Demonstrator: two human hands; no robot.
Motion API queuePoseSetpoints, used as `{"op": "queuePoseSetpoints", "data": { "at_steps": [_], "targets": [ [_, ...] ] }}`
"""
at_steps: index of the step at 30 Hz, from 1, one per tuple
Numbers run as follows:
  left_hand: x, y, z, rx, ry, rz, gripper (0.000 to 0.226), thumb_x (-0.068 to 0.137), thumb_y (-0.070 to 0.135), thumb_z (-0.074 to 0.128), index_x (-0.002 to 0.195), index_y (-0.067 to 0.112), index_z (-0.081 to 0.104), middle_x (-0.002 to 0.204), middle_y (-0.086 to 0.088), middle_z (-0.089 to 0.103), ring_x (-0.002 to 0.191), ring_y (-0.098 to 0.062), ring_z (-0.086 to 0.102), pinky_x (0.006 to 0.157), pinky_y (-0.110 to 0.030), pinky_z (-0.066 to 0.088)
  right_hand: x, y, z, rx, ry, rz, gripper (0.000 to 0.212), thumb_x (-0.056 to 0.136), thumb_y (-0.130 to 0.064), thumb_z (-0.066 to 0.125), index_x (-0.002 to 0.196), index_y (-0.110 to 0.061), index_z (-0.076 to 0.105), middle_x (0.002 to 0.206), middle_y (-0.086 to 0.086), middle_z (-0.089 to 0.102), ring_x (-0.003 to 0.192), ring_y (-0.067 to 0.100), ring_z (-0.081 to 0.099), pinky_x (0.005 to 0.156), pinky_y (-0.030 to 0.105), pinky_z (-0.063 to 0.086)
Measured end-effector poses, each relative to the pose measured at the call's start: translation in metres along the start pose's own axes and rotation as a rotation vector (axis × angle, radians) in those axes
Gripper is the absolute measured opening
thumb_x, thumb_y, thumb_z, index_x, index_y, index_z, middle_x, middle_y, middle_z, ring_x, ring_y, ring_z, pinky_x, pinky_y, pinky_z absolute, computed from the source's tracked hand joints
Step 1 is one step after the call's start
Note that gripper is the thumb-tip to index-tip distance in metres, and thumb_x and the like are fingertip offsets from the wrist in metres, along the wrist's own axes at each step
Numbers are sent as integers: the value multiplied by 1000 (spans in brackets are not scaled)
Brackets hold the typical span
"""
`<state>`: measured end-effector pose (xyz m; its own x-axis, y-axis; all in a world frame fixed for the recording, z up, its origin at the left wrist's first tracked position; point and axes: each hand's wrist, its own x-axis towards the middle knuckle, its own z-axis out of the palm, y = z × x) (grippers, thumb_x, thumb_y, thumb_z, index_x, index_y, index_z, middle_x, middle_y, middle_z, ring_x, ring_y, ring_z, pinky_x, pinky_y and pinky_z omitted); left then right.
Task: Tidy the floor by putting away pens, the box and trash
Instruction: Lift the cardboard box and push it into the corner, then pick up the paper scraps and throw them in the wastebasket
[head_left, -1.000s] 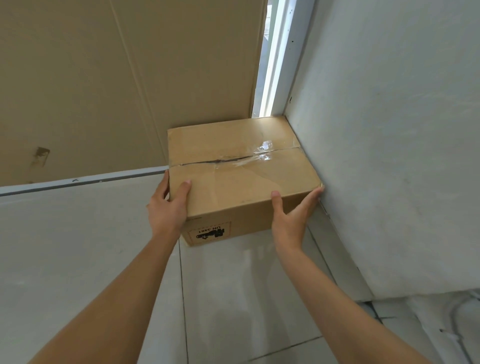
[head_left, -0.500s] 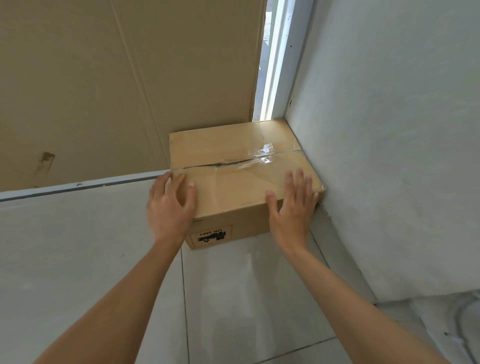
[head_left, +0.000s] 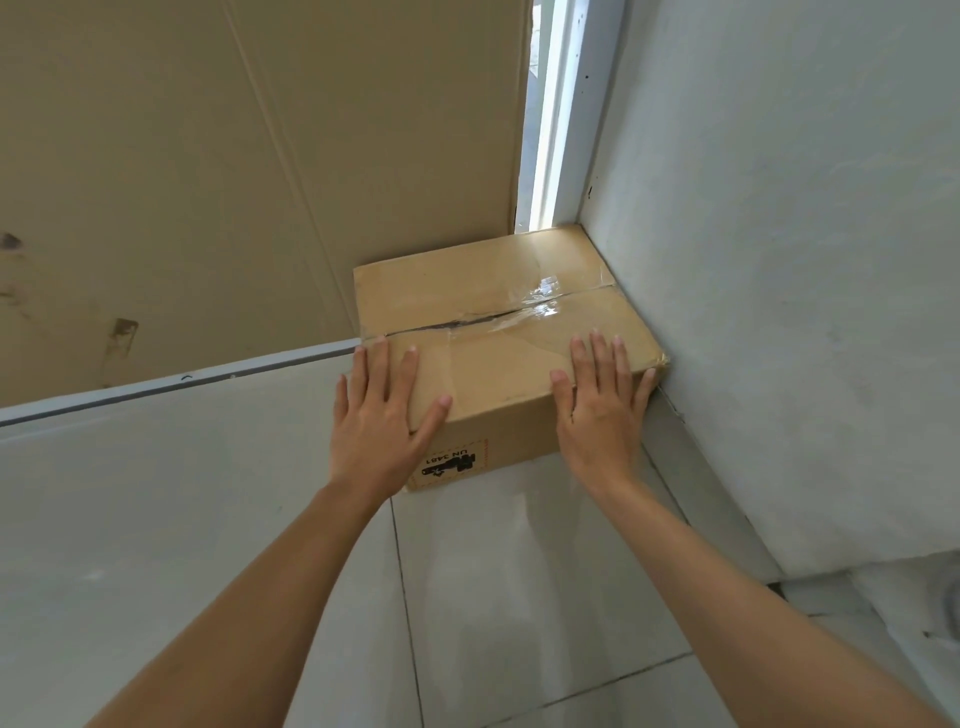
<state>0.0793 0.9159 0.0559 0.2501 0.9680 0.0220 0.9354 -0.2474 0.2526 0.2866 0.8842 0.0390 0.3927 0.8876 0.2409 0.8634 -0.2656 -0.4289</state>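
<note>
A brown cardboard box (head_left: 498, 306), taped shut along its top seam, stands on the tiled floor in the corner, tight against the white wall on its right. A black label shows upside down on its near face. My left hand (head_left: 382, 421) lies flat over the box's near left corner, fingers spread. My right hand (head_left: 602, 410) lies flat over the near right corner, fingers spread, close to the wall. Neither hand grips the box. No pens or trash are in view.
A big sheet of cardboard (head_left: 234, 171) leans upright behind and left of the box. A white wall (head_left: 789, 286) closes the right side. A narrow bright gap with a white frame (head_left: 550, 114) runs up behind the box. Pale floor tiles (head_left: 519, 597) lie in front.
Both hands let go of the box's sides and now rest flat and open on its top front edge. The box sits in the corner as before.
</note>
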Motion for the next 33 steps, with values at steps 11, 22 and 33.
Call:
{"op": "queuePoseSetpoints", "data": {
  "at_steps": [11,22,33],
  "targets": [
    [23,86,-137,-337,-194,-219,56,93,50,30,131,13,47,138,-11,50,128,-29,41,105,-48,34,4,-65,-143,204,-283,-11,46,97,-41,32,141,-26,32,156,-4,22,145,15,9,119,45,10],
    [-31,206,-373,-559,-80,48,37,96,36,38,119,13,57,122,-3,62,115,-20,54,91,-31,38,7,-146,-409,244,-225,76,42,97,-38,36,135,-21,40,135,3,49,124,21,45,96,37,43],
    [-78,285,-454,-582,-323,516,32,95,34,41,104,12,62,97,-2,67,88,-16,59,78,-32,47,-66,-159,-543,186,-33,415,42,96,-44,35,132,-25,41,135,-3,49,122,16,47,96,33,42]
  ]
}}
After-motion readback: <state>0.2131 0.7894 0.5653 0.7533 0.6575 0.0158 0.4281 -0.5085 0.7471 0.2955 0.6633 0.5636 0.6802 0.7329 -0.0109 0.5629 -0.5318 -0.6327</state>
